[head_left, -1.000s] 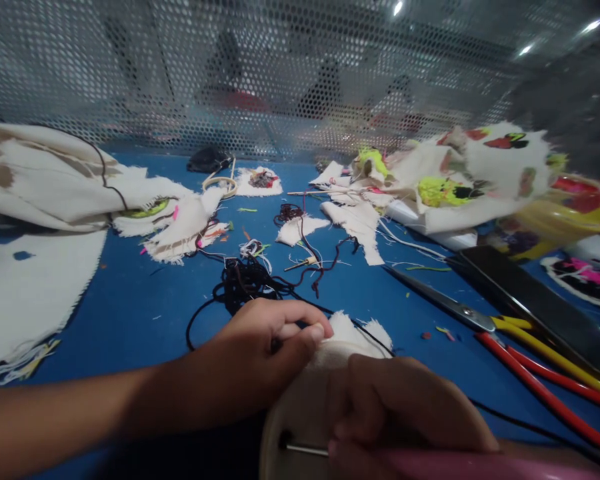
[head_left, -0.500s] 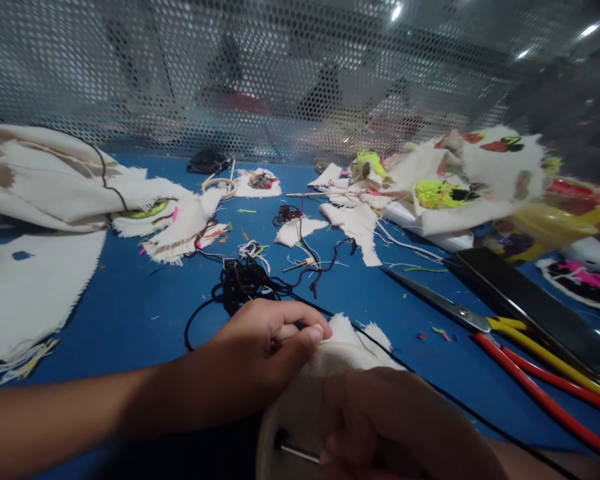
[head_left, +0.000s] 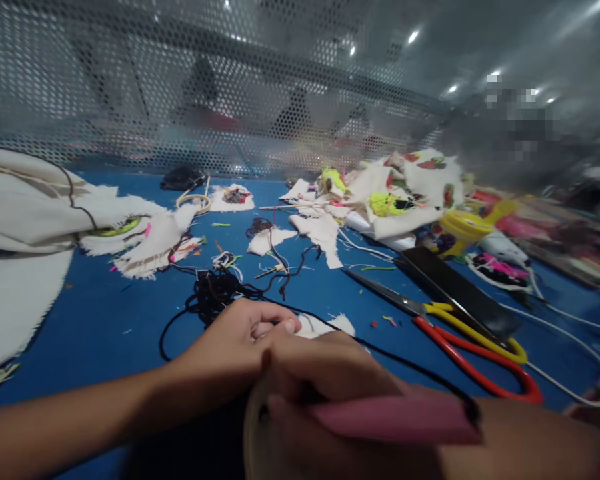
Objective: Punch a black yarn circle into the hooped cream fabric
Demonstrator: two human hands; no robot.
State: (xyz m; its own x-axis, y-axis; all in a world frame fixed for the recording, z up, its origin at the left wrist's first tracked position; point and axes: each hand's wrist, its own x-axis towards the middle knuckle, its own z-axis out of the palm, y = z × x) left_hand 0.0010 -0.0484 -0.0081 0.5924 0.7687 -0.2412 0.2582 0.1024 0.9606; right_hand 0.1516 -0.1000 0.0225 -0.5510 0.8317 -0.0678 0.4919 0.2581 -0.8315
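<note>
**Pink tool laid across the hooped cloth, both hands closed on the work**

A pink tool (head_left: 390, 420) is held in the right hand (head_left: 330, 373), with its long axis running from about 9 o'clock to 3 o'clock, low in the head view. The fingers of that hand are seen curled tight around the tool; its working tip is hidden behind the hand, so it cannot be told whether the cloth is touched by it.

The cream cloth (head_left: 325, 325) in its wooden hoop (head_left: 253, 433) lies directly under and just beyond the right hand, at roughly 12 o'clock from the tool. The left hand (head_left: 235, 340) is placed at about 10 o'clock from the right hand, touching it, with thumb and fingers pressed together on the cloth's far edge. Of the two, the left hand is the nearer to the exposed cloth.

A black yarn (head_left: 215, 293) is seen tangled on the blue surface (head_left: 105, 320) at 12 o'clock from the left hand, near it; one strand runs off towards 4 o'clock. Scissors (head_left: 460, 327) with red and yellow handles lie well apart at 2 o'clock, pointing towards 10 o'clock.
</note>
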